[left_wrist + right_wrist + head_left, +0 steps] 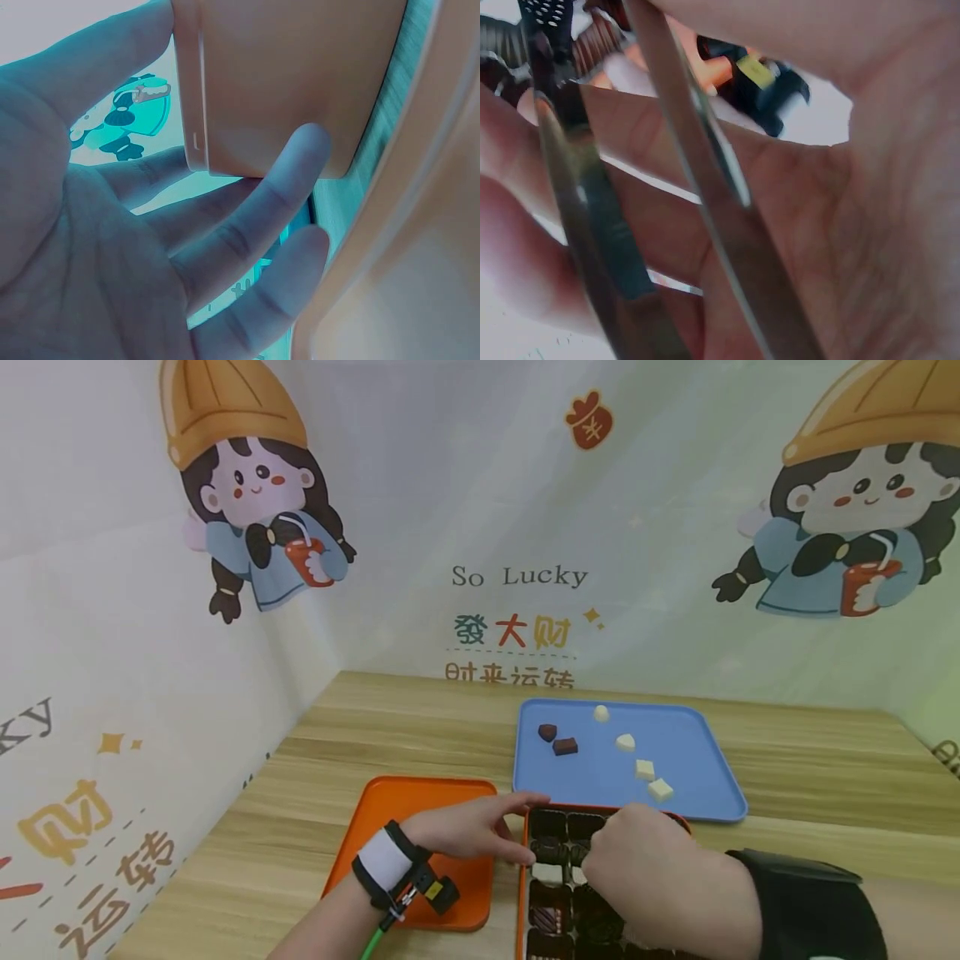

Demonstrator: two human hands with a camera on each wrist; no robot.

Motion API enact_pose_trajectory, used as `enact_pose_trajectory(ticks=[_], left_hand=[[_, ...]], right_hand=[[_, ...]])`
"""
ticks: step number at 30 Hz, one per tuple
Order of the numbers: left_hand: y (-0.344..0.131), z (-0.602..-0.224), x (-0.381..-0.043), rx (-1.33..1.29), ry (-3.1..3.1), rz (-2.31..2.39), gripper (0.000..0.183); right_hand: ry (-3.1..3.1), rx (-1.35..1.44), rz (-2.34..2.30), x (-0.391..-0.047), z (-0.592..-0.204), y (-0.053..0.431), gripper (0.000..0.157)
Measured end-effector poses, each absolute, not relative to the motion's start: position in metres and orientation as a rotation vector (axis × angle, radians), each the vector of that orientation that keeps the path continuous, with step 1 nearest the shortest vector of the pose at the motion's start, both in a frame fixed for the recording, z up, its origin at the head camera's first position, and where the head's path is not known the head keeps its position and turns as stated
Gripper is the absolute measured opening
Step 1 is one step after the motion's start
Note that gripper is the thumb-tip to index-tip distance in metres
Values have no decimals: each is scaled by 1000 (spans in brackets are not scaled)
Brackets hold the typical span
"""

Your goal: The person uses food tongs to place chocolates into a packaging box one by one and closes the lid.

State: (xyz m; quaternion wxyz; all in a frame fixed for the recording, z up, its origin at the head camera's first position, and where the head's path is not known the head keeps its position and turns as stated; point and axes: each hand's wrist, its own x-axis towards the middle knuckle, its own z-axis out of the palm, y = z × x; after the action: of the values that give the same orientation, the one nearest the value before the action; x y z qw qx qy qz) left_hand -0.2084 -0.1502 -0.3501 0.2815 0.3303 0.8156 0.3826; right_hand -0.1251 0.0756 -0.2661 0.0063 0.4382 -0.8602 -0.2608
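A red-rimmed chocolate box [522, 902] with dark compartments stands in front of me, holding dark and white chocolates in several of them. At its far left corner, my left hand [474, 828] holds the box, its thumb by the left rim and a finger along the far one. The left wrist view shows its fingers spread about the orange wall of the box [277, 75]. Over the box, my right hand [652, 868] grips metal tongs [714, 214] with a perforated tip. In the head view that hand hides the tongs and part of the box.
Behind the box lies a blue tray [592, 777] with two dark chocolates [566, 747] and several white chocolates [644, 769]. An orange tray [427, 787] sits to the left, partly under my left forearm. A printed cloth backdrop [420, 527] rises behind the wooden table [300, 793].
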Motion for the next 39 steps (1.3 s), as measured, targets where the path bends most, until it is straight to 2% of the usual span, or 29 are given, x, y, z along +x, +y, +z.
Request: enact_pose_trajectory(ticks=[6, 9, 11, 17, 26, 32, 39], left_hand=[[-150, -349, -208, 888, 2167, 1044, 66], [-150, -350, -207, 887, 2152, 1056, 65], [-151, -349, -208, 890, 2154, 1054, 65], [-152, -350, -209, 894, 2181, 1027, 65], [-150, -353, -209, 908, 2164, 1041, 64], [-150, -353, -208, 915, 2175, 1028, 64], [-153, -351, -208, 905, 2157, 1045, 64]], right_hand=[[-2862, 1285, -377, -138, -236, 110, 30], [-2896, 1209, -257, -153, -228, 125, 22], [-2880, 1148, -231, -167, -227, 130, 24], [-2803, 1040, -206, -214, -246, 136, 24], [-2832, 1052, -207, -282, -292, 127, 21], [-2865, 1051, -278, -299, -299, 117, 22], [-2854, 1103, -330, -304, -301, 111, 19]])
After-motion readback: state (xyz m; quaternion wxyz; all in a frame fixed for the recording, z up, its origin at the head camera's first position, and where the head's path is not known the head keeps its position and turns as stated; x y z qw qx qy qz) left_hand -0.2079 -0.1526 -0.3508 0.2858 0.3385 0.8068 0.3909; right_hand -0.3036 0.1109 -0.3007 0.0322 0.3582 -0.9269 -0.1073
